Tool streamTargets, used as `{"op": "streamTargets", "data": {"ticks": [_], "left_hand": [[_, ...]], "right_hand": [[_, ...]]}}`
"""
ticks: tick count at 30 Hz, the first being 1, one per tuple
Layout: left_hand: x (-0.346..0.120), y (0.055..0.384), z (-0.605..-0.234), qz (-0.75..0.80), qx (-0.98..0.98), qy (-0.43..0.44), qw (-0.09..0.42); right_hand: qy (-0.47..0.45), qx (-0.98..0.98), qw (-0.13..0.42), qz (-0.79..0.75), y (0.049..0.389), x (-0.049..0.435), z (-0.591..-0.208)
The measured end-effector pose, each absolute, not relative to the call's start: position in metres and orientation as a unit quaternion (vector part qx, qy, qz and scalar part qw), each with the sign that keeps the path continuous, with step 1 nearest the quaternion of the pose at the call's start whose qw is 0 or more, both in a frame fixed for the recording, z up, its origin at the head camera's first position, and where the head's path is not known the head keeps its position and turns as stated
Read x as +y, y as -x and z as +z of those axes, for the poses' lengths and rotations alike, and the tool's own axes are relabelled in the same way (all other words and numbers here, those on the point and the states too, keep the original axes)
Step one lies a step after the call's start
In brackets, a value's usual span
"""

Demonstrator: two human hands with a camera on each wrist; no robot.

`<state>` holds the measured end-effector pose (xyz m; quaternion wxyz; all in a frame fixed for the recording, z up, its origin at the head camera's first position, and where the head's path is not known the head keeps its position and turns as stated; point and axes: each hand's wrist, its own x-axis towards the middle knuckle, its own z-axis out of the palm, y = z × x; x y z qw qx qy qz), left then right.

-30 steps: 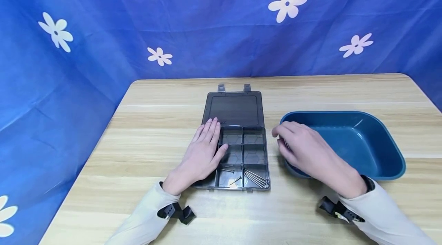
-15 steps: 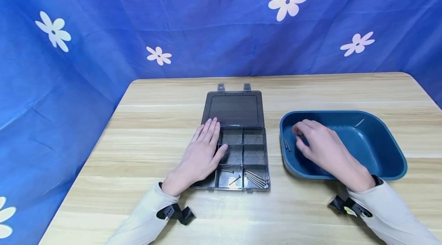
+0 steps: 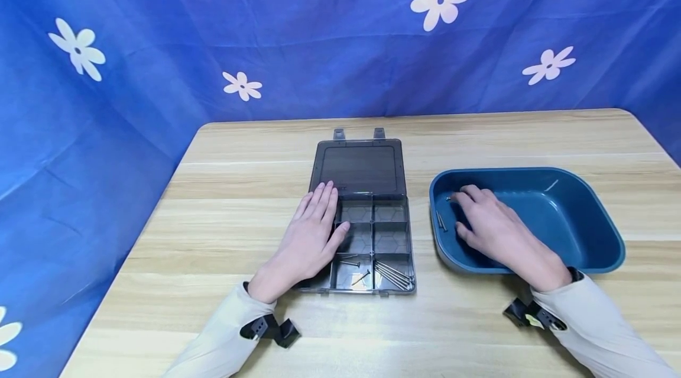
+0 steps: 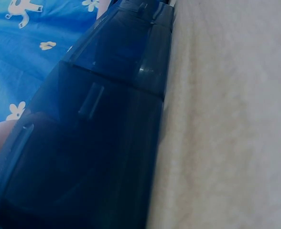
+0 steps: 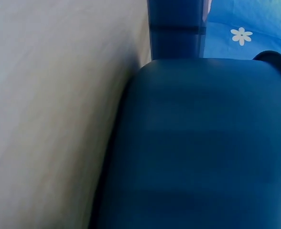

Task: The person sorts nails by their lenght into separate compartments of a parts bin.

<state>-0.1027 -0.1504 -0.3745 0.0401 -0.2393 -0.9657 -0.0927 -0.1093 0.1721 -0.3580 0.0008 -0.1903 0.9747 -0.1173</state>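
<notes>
My left hand [image 3: 305, 236] lies with straight fingers over the left side of a dark, see-through compartment box [image 3: 357, 240], covering part of its left column. The box's lid [image 3: 362, 168] is folded back flat. Several long screws [image 3: 392, 275] lie in the near right compartment, and a few short screws [image 3: 362, 277] lie in the one beside it. My right hand [image 3: 492, 227] reaches down into a blue basin [image 3: 564, 218], fingers bent and thumb apart from them. Near its fingertips lies a small screw [image 3: 448, 199]; loose screws [image 3: 441, 222] rest by the basin's left wall.
The box and basin stand apart on a light wooden table [image 3: 239, 189]. A blue curtain [image 3: 340, 41] with white flowers hangs behind the table. In the wrist views, the box's side [image 4: 107, 143] and the basin's outer wall [image 5: 193, 143] fill much of the picture.
My right hand has moved from the basin's left rim to the right and into it, and its fingers have spread from the thumb. My left hand has stayed on the box.
</notes>
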Motion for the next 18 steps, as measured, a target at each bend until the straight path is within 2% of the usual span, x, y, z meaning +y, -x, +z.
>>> {"op": "streamTargets", "data": {"ticks": [5, 13, 18], "left_hand": [[-0.1513, 0.103, -0.3748, -0.089, -0.966, 0.24, 0.044], [-0.1512, 0.1031, -0.3738, -0.084, -0.966, 0.24, 0.041], [-0.1511, 0.1027, -0.3729, -0.085, -0.967, 0.238, 0.039]], "right_hand": [[0.186, 0.977, 0.035, -0.101, 0.1094, 0.1707, -0.3604], [0.199, 0.977, 0.004, -0.079, 0.1095, 0.1713, -0.3595], [0.211, 0.974, 0.013, -0.085, 0.1097, 0.1707, -0.358]]}}
